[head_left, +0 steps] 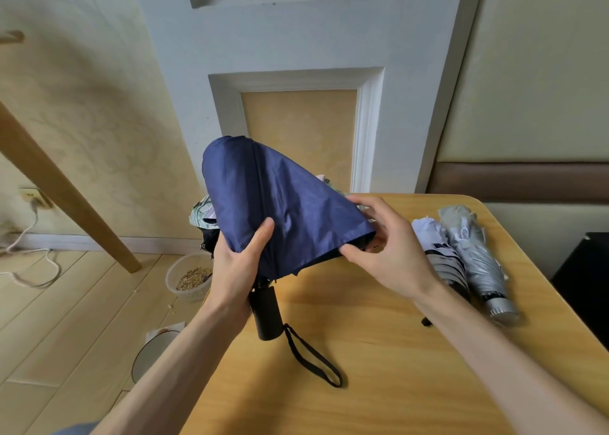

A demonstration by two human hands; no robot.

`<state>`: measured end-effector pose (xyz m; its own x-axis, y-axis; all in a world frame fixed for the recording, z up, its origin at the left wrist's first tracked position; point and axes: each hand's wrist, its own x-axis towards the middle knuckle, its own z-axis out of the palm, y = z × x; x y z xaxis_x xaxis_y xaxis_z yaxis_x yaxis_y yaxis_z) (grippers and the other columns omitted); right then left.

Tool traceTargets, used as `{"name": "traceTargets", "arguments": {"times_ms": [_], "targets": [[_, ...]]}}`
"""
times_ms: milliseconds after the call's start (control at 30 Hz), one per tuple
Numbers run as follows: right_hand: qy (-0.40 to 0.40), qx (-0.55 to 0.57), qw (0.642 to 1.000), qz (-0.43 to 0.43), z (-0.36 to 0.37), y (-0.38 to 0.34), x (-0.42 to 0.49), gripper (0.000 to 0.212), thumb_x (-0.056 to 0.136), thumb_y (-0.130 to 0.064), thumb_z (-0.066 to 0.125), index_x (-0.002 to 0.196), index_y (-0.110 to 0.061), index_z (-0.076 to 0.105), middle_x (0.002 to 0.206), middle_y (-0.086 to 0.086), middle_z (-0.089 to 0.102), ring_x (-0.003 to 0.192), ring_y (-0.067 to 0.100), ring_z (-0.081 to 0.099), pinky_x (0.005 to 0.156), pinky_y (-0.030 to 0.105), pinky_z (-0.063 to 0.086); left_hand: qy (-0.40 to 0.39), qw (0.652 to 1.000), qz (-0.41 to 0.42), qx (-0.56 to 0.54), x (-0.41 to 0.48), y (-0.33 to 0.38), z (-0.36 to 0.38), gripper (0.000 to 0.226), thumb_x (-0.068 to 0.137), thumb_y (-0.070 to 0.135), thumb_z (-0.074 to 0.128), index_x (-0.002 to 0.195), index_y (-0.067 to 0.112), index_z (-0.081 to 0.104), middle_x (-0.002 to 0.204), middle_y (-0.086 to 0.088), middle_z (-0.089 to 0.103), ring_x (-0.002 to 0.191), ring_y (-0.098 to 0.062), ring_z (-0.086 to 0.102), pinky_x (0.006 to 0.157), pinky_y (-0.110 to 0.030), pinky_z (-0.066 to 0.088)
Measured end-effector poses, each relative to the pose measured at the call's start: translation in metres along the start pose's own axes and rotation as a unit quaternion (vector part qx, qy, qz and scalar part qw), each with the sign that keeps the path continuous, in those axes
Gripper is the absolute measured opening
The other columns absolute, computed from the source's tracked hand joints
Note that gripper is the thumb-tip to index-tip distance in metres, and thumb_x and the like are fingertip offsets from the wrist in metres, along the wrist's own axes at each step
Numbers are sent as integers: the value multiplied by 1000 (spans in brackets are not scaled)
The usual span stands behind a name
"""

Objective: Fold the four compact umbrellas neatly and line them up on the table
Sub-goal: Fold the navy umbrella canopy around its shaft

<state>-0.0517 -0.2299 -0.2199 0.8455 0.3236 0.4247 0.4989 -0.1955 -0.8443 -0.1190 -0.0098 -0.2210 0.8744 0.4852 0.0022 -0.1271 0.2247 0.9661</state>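
A person held a navy-blue fabric compact umbrella just above the left side of a yellow wooden desk, between both hands. Its long axis ran from the black cylindrical handle, nearest the person and low over the desk, up and away to the rounded top, which leaned toward the far-left corner. The canopy was collapsed but loose and flared, not yet wrapped.

The left hand gripped the canopy's lower left just above the handle, thumb on the cloth, fingers hidden behind it. The right hand pinched the hem on the right side, fingers curled round the edge. It seemed the better placed to gather the flare round the shaft.

A black wrist strap trailed from the handle toward the near edge. Near the right edge lay a folded white umbrella with black bands and a folded silver umbrella, side by side. A pale-green floral umbrella showed partly at the far-left edge.
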Motion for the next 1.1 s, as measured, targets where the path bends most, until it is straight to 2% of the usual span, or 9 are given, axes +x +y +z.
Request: {"name": "traceTargets", "arguments": {"times_ms": [167,300,433,600,733,833,933,1033,1100], "targets": [[81,-42,996,1,17,-6,3,29,87,-2,76,104,-24,71,92,-8,72,86,16,67,69,32,54,-16,1000,-4,-3,-5,-2,3,62,84,37,83,139,23,60,122,4,76,109,-19,75,86,-40,61],[240,-88,967,-21,14,-10,7,43,73,20,60,91,-19,62,72,-7,64,67,20,60,57,44,51,7,1000,2,-6,-3,-3,0,58,86,35,84,138,21,62,123,1,76,111,-23,74,91,-45,61],[321,-149,933,-60,17,-11,5,44,70,23,58,94,-14,58,75,-17,55,67,3,54,56,35,46,7,1000,14,-8,-4,-4,1,58,86,35,85,137,21,61,122,1,76,111,-24,74,100,-53,59],[244,-131,959,-58,16,-6,1,51,78,19,66,109,-21,57,90,-15,62,75,12,62,61,43,55,17,999,40,-2,-3,4,-2,49,88,32,83,131,28,59,119,9,74,99,-6,74,80,-24,60],[124,-103,986,-29,4,-4,0,37,91,1,70,115,-25,61,95,-9,69,76,15,69,69,44,59,39,998,40,-2,5,13,-10,57,86,34,84,136,24,58,123,8,72,109,-13,72,89,-31,59],[13,-38,999,16,-8,-10,2,49,86,-4,67,125,-33,61,112,-6,70,97,13,72,81,34,58,27,997,58,45,11,20,-18,53,85,37,84,130,29,57,118,10,71,105,-12,71,79,-28,57],[-20,43,997,56,-12,-23,14,53,85,-15,59,133,-40,60,127,-8,65,117,10,66,99,29,53,-27,992,58,111,16,29,-27,52,74,43,90,118,32,63,108,9,76,96,-14,75,76,-31,58],[-62,63,994,69,-9,-38,31,46,103,-8,55,138,-38,62,136,-9,63,123,8,63,107,30,50,-95,979,53,170,20,33,-33,62,73,39,95,125,26,65,111,6,78,99,-18,76,78,-35,62],[-89,82,990,77,-5,-45,37,45,105,-1,47,133,-31,69,130,-7,72,120,11,67,106,30,51,-132,972,62,186,19,34,-35,58,73,32,95,123,25,66,108,6,79,96,-17,77,74,-31,63]]}}
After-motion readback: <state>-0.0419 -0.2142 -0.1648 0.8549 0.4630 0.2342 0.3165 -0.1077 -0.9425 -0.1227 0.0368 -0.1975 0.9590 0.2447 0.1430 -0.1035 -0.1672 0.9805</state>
